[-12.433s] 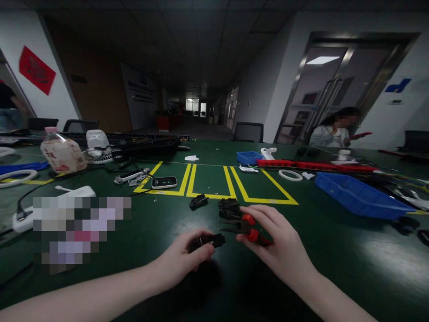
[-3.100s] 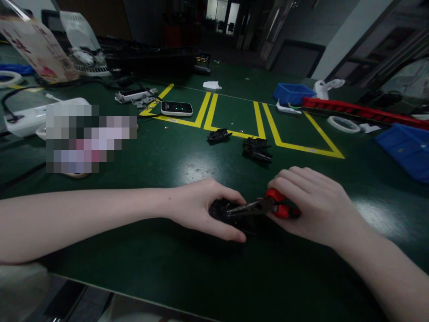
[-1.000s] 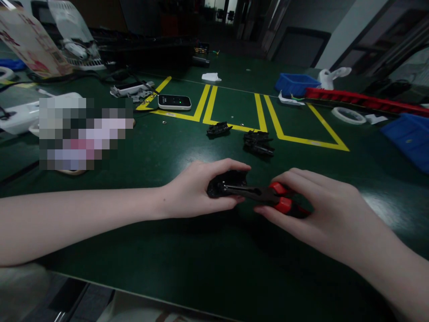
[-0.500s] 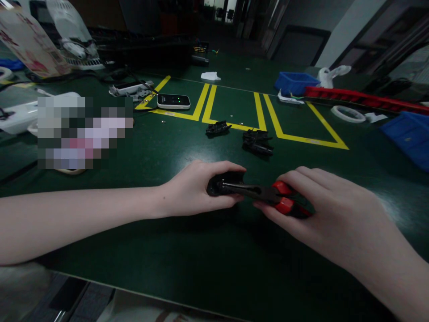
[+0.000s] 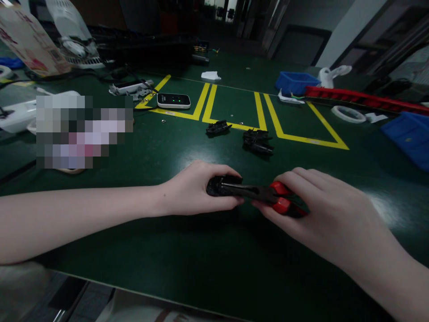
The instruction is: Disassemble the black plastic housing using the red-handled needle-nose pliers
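Note:
My left hand [image 5: 197,190] is closed round a small black plastic part [image 5: 214,185], thumb and fingers on either side of it. My right hand [image 5: 321,214] grips long-nose pliers [image 5: 258,192] by their red handles. The pliers' narrow jaws point left and reach into the black part; whether the tips pinch anything is hard to make out. Beyond the hands, several similar black parts lie on the green table, one piece [image 5: 218,128] on the left and a small cluster [image 5: 257,142] on the right.
Yellow tape [image 5: 234,126] outlines squares on the green table [image 5: 187,255]. A white device with green lights [image 5: 173,101] lies in the left square. Blue bins [image 5: 296,82], a red strip [image 5: 362,99] and a tape roll [image 5: 348,114] are at the right. A white fan [image 5: 72,31] stands far left.
The pliers and my right hand have shifted very slightly left. My left fingers have moved a little on the black part; both grips stay the same.

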`<state>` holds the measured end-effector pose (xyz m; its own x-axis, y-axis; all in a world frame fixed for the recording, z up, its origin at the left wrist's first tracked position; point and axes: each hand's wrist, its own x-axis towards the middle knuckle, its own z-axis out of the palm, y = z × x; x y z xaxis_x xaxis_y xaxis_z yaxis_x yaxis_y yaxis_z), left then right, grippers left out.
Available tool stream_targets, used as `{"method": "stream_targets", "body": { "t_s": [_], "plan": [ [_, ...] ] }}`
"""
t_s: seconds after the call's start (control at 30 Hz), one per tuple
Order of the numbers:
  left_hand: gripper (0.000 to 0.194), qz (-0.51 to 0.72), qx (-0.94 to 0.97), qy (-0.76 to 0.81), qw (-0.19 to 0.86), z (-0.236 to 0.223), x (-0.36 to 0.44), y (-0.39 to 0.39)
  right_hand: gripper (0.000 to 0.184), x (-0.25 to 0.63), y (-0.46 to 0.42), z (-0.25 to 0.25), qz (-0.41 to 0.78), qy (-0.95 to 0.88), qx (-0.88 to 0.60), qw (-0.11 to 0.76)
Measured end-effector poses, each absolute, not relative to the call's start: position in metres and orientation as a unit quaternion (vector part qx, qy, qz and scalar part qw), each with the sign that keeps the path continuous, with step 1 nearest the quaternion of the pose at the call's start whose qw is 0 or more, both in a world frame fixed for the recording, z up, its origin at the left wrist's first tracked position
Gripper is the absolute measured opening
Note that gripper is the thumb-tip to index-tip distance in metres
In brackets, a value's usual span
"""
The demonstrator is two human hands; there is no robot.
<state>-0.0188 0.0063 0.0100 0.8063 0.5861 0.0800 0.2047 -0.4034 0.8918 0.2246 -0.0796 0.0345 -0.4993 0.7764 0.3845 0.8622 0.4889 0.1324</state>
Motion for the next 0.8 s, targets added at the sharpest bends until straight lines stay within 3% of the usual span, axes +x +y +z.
{"method": "stream_targets", "body": {
  "t_s": [0.33, 0.8],
  "plan": [
    [0.04, 0.178, 0.811, 0.206, 0.519, 0.009, -0.018, 0.01, 0.025, 0.228, -0.072, 0.037, -0.13, -0.865, -0.465, 0.133],
    [0.038, 0.124, 0.808, 0.157, 0.554, 0.01, -0.021, 0.012, 0.016, 0.237, -0.066, 0.042, -0.137, -0.881, -0.434, 0.13]
  ]
}}
